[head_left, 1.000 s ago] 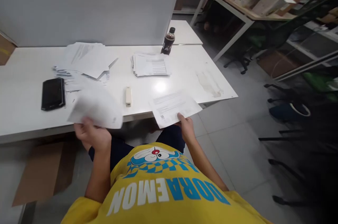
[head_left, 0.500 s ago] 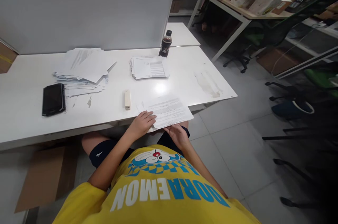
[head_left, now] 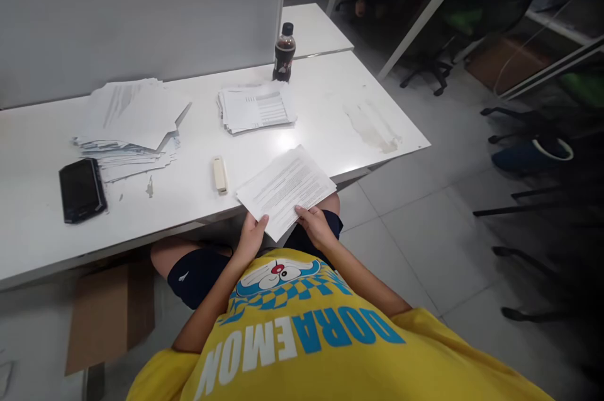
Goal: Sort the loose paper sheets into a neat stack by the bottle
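Printed paper sheets (head_left: pixel 289 190) are held between my two hands, tilted above my lap and the desk's front edge. My left hand (head_left: pixel 252 236) is closed on their near left edge, thumb on top and fingers underneath. On the near right edge, my right hand (head_left: pixel 315 225) pinches them the same way. How many sheets there are, I cannot tell. A small cream stapler (head_left: pixel 219 175) lies on the desk just left of the sheets. Behind it is a neat paper stack (head_left: pixel 257 106). A larger, untidy paper pile (head_left: pixel 129 118) sits farther left.
On the white desk (head_left: pixel 325 111) a dark drink bottle (head_left: pixel 284 53) stands at the back, by a grey partition (head_left: pixel 141 11). A black handheld device (head_left: pixel 82 190) lies at the left. A cardboard box (head_left: pixel 106 316) is under the desk. Wheeled chairs (head_left: pixel 436 70) stand at the right.
My left hand has gone from on top of the sheets to gripping their edge. My right thumb now shows on top. The sheets have turned and come up off the desk; the view has shifted.
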Action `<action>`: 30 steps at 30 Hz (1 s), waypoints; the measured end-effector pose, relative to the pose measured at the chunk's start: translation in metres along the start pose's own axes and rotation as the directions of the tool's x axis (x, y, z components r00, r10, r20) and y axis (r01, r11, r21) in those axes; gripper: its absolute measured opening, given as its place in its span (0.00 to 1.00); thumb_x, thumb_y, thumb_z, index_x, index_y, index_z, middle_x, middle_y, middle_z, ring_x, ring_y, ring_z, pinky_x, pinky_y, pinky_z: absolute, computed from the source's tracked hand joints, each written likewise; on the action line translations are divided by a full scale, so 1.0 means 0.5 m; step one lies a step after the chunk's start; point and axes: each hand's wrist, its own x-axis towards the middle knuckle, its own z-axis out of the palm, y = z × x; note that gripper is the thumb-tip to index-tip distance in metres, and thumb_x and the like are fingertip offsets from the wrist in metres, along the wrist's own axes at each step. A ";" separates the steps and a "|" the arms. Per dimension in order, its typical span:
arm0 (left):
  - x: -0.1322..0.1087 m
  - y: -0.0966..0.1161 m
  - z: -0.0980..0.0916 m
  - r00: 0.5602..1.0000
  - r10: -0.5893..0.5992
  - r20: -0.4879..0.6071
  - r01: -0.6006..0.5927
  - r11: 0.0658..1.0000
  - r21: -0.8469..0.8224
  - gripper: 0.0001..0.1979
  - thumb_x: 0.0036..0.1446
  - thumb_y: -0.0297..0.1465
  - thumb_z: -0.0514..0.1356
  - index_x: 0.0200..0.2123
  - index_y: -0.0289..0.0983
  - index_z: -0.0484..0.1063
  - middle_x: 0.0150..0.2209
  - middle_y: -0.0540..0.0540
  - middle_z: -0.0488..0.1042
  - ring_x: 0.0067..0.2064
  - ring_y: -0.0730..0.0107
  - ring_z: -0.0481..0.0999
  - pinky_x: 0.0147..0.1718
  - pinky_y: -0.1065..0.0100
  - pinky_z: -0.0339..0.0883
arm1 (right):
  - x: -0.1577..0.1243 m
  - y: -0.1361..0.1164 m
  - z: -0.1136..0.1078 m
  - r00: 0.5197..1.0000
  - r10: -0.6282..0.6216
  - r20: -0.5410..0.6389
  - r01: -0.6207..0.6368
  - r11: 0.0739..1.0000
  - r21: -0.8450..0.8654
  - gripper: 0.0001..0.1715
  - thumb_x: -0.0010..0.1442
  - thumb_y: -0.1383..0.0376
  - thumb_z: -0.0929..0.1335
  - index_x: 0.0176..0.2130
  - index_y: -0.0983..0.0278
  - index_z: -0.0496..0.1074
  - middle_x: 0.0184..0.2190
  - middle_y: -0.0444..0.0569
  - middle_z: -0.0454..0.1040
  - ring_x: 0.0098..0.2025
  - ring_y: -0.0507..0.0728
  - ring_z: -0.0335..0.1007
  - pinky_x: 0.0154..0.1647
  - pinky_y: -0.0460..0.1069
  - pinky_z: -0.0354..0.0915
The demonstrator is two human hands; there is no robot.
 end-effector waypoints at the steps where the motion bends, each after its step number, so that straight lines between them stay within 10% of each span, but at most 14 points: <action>1: 0.005 0.016 0.009 1.000 -0.005 -0.014 0.005 1.000 0.008 0.26 0.54 0.49 0.62 0.49 0.37 0.72 0.51 0.38 0.76 0.56 0.52 0.73 0.54 0.54 0.67 | 0.001 -0.004 -0.004 1.000 -0.010 -0.005 0.010 1.000 0.006 0.23 0.46 0.51 0.77 0.38 0.61 0.76 0.34 0.49 0.81 0.38 0.62 0.76 0.37 0.55 0.73; 12: 0.004 0.070 -0.024 0.991 0.013 -0.136 0.008 0.988 0.151 0.23 0.53 0.46 0.64 0.44 0.32 0.77 0.44 0.38 0.81 0.45 0.53 0.79 0.43 0.58 0.72 | 0.037 -0.087 -0.083 0.950 -0.305 -0.070 0.276 0.922 -0.270 0.29 0.45 0.58 0.76 0.47 0.59 0.72 0.45 0.47 0.79 0.48 0.62 0.74 0.49 0.55 0.69; 16: -0.025 0.076 -0.074 0.989 -0.063 -0.134 0.072 0.995 0.067 0.26 0.51 0.48 0.65 0.45 0.33 0.76 0.39 0.41 0.81 0.38 0.59 0.80 0.38 0.62 0.73 | 0.024 -0.080 -0.058 0.984 -0.171 0.051 0.179 0.943 -0.281 0.32 0.43 0.63 0.76 0.49 0.57 0.69 0.40 0.45 0.80 0.43 0.60 0.75 0.44 0.54 0.69; 24: -0.049 0.094 -0.191 0.957 -0.158 -0.241 0.181 0.981 0.075 0.24 0.46 0.48 0.68 0.37 0.32 0.77 0.28 0.46 0.79 0.27 0.67 0.77 0.27 0.67 0.72 | 0.002 -0.068 0.016 0.990 0.073 0.125 -0.026 0.940 -0.340 0.08 0.45 0.61 0.71 0.29 0.61 0.71 0.23 0.41 0.73 0.27 0.55 0.66 0.29 0.48 0.60; 30: -0.039 0.127 -0.199 0.849 0.212 -0.485 0.004 0.914 0.406 0.15 0.60 0.42 0.57 0.36 0.35 0.75 0.26 0.48 0.76 0.25 0.69 0.77 0.24 0.69 0.71 | -0.006 -0.088 0.022 0.999 -0.046 -0.001 0.043 0.930 -0.364 0.06 0.44 0.62 0.68 0.27 0.61 0.71 0.22 0.41 0.72 0.27 0.55 0.65 0.27 0.48 0.58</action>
